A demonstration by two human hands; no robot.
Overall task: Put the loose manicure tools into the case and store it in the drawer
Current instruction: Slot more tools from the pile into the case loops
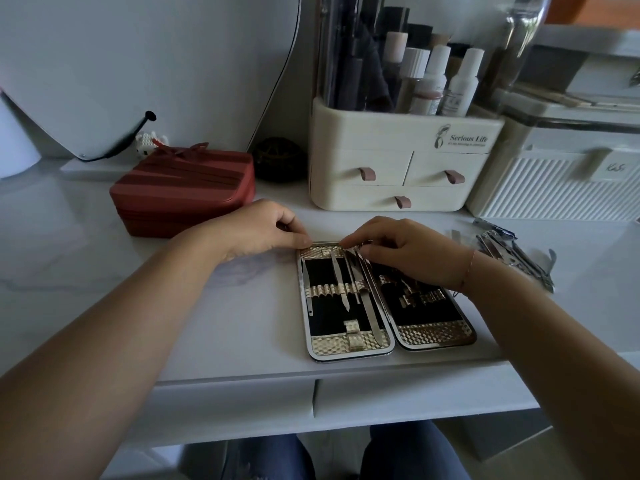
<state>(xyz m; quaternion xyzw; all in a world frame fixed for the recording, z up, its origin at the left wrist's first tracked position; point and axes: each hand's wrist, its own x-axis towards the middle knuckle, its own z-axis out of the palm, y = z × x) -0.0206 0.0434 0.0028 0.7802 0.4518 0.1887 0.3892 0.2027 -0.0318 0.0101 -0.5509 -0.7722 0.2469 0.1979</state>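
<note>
Left hand (266,226) pinches the open case (433,336) at its far corner. Right hand (408,251), fingers curled, pinches slim tool (370,296) (loose tools (512,252) right of it).

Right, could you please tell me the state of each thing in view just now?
Manicure case: open, flat on the table.
Left hand: pinches the case's top corner.
Right hand: pinches a slim tool over the case.
Loose tools: piled on the table, right of the case.
Organizer drawers: shut.
Red pouch: closed.
</note>
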